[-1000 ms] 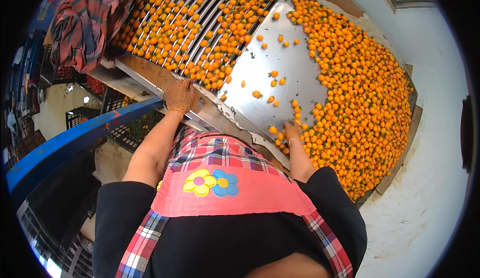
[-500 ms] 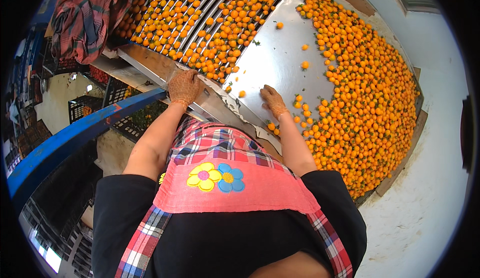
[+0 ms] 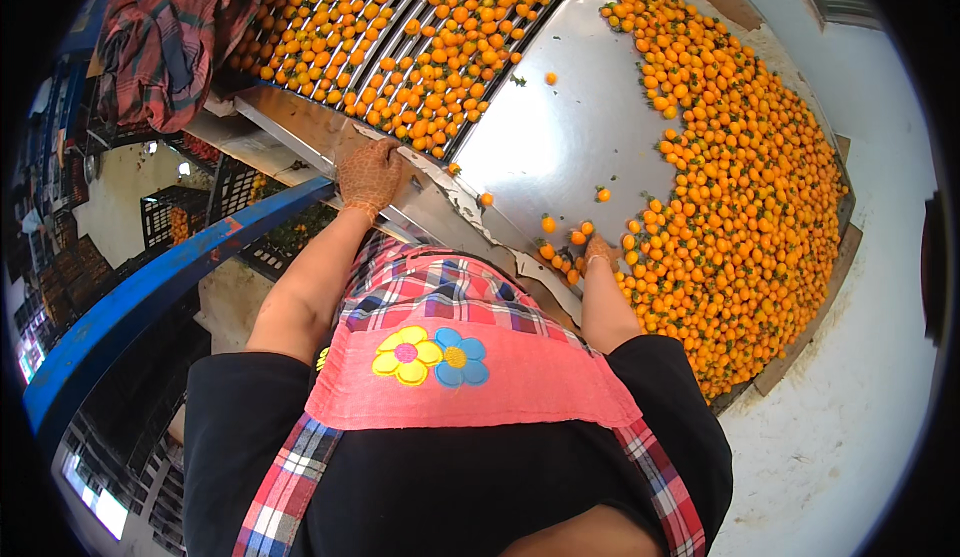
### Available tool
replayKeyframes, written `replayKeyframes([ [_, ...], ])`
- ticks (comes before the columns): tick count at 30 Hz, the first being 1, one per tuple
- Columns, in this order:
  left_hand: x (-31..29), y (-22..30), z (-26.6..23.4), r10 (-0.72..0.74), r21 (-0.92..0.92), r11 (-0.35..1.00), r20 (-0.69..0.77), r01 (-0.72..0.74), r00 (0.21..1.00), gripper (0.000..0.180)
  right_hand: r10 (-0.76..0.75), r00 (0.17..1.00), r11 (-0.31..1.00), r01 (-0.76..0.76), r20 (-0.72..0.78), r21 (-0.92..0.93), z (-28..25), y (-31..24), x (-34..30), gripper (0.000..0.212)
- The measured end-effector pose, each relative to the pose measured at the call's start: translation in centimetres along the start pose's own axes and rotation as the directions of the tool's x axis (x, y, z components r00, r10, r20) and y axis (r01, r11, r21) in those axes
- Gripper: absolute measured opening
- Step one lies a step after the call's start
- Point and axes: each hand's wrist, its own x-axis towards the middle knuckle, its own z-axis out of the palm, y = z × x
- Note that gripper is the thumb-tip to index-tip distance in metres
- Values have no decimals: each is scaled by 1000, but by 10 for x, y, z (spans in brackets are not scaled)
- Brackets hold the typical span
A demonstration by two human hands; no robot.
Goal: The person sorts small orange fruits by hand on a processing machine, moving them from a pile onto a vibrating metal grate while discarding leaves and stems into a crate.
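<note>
My left hand, in a brown patterned glove, rests with its fingers curled over the metal front edge of a sorting machine. My right hand, gloved alike, is low on the smooth metal sheet at the near side of a big heap of orange cherry tomatoes. Several loose cherry tomatoes lie against its left side. Its fingers are foreshortened, and whether they close on any tomato does not show.
Bars of a roller conveyor carry many more cherry tomatoes at the far left. A blue metal bar slants in from the left, below a draped plaid cloth. Black crates stand lower down. A white wall bounds the right.
My right hand has moved right and nearer to me, from the middle of the sheet to the heap's near edge. Tomatoes on the rollers have shifted. My left hand has stayed put.
</note>
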Motion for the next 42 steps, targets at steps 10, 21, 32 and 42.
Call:
replayKeyframes([
  [10,-4,-4,-4,-31,10,999,-4,31,1000,24,-489,766,871,458,418,179,33,-103,-148,67],
  [21,53,-13,56,-196,-201,954,136,221,971,40,-486,661,713,679,572,-178,22,-102,-115,55],
  [32,168,-48,104,-153,193,978,383,83,911,34,-278,810,949,315,516,17,-35,-29,-131,47],
  [42,187,-29,0,34,239,890,815,-388,579,43,-307,754,910,411,581,-53,11,-32,-152,45],
])
